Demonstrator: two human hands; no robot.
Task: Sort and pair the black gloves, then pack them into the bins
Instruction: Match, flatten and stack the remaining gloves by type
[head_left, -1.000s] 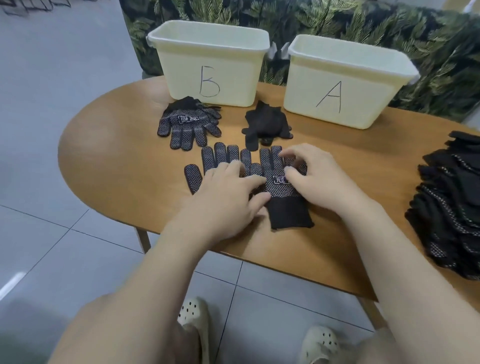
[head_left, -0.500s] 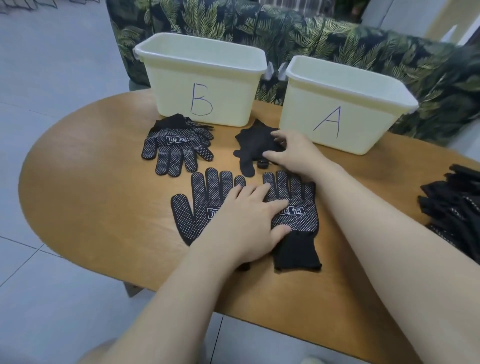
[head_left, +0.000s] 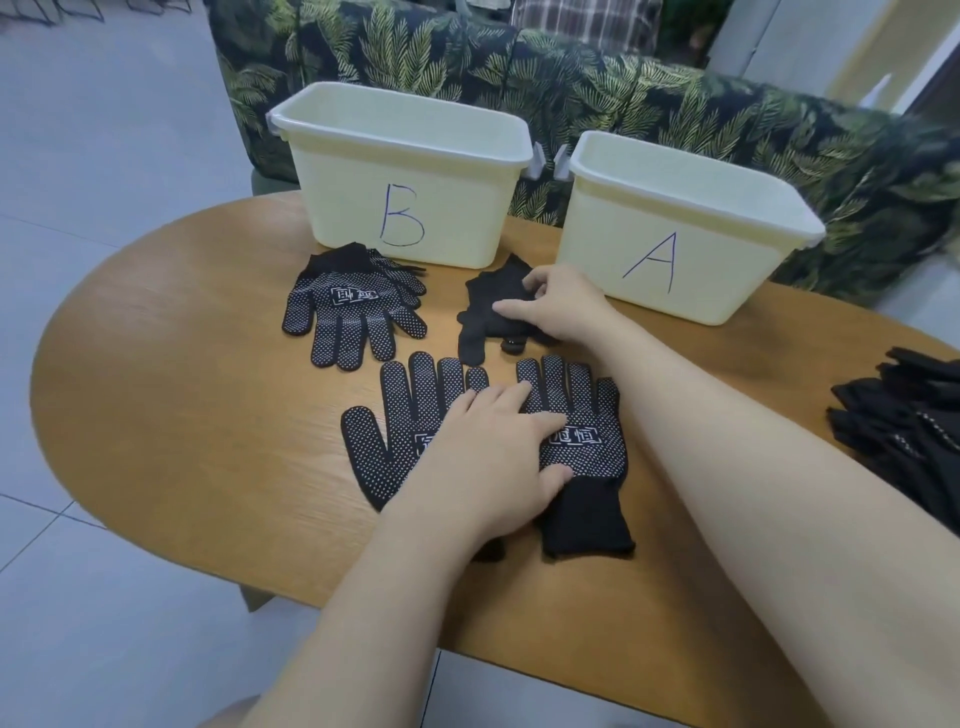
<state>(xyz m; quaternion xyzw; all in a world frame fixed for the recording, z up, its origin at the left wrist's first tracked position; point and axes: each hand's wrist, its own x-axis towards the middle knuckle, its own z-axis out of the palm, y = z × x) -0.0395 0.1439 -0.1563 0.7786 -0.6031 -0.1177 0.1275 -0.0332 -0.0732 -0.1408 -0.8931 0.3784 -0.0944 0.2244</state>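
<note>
Wooden table (head_left: 171, 415) holds two pale bins, one hand-lettered "B" (head_left: 402, 179) on the left and one lettered "A" (head_left: 680, 228) on the right, both standing at its far edge. Two dotted black gloves lie palm up side by side near the front edge, the left one (head_left: 384, 447) and the right one (head_left: 587, 452) each printed with white boxed characters too small to read surely. A person's left hand (head_left: 488, 457) lies flat across both, fingers straight and a little spread. Beyond them, the right hand (head_left: 556, 306) pinches a plain black glove (head_left: 488, 312) between curled thumb and fingers, just in front of bin A. A dotted pair (head_left: 353, 312) with the same white print lies stacked before bin B. More black gloves sit in a heap (head_left: 904, 431) at the table's right edge.
</note>
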